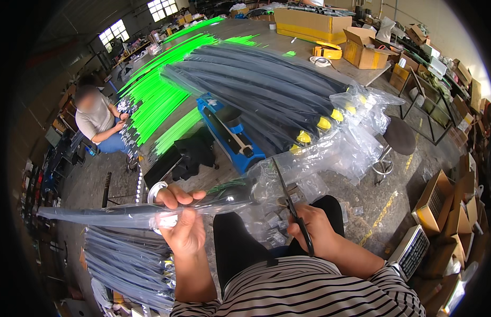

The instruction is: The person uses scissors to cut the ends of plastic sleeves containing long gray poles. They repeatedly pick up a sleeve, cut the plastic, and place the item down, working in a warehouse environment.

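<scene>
Hands in view: two, left hand (184, 224) and right hand (314, 227). Scissors (290, 203): one pair. Blue sealer (232, 132) on the table (256, 26): one. Tape rolls at the table's far edge: two, one yellow (328, 51), one white (320, 61). Yellow caps (323, 123) visible: about five. Stool (399, 136): one. Other persons: one seated person (97, 119). Bagged rods: too many to count.
</scene>
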Demonstrator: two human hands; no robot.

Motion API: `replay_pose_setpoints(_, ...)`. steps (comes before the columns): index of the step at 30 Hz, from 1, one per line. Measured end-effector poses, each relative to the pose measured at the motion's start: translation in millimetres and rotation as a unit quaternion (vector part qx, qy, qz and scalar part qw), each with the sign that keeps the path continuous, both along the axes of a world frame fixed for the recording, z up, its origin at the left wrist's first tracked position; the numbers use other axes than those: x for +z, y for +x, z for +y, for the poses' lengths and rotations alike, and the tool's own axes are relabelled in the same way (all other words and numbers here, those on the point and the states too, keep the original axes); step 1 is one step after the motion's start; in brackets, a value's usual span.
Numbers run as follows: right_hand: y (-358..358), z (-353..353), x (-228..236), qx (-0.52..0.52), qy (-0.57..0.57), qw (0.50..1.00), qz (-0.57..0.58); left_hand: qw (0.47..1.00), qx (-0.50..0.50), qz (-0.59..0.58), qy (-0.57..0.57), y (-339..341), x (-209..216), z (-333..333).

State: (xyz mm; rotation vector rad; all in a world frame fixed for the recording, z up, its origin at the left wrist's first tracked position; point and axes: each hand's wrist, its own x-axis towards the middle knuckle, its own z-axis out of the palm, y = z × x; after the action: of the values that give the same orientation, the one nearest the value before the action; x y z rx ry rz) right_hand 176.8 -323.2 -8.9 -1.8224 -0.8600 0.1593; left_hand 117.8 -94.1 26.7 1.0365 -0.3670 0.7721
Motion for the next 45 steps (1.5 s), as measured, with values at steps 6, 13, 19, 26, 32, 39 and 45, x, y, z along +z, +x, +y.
replay_pose_setpoints(6,0.9,1.3,2.5,0.0,0.01,0.999,-0.045,1.0,-0.002,-0.005,-0.004,-1.0,1.4,-1.4)
replay_pose_setpoints(13,1.7,3.2,3.3,-0.01,-0.019,0.999,-0.044,1.0,0.003,-0.007,-0.017,-4.4,-2.5,-1.3)
replay_pose_setpoints(19,-0.5,20.2,-16.8,0.074,0.06,0.992,0.083,0.998,0.03,0.013,-0.046,-39.5,-13.8,47.6)
replay_pose_setpoints(26,5.2,-54.0,-128.3,0.131,0.012,0.877,0.461,0.9,0.186,0.359,-0.162,-127.1,-62.8,203.7)
replay_pose_setpoints(32,-12.9,-15.3,-111.0,0.031,-0.107,0.841,0.529,0.727,0.239,0.615,-0.19,-213.9,-221.3,295.7)
replay_pose_setpoints(39,38.6,-24.1,-229.4,0.185,-0.004,0.707,0.683,0.66,0.215,0.701,-0.162,-221.6,-274.2,325.4)
replay_pose_setpoints(45,35.8,-16.9,-266.5,0.037,-0.018,0.723,0.69,0.476,0.308,0.823,-0.035,-192.4,-228.4,299.7)
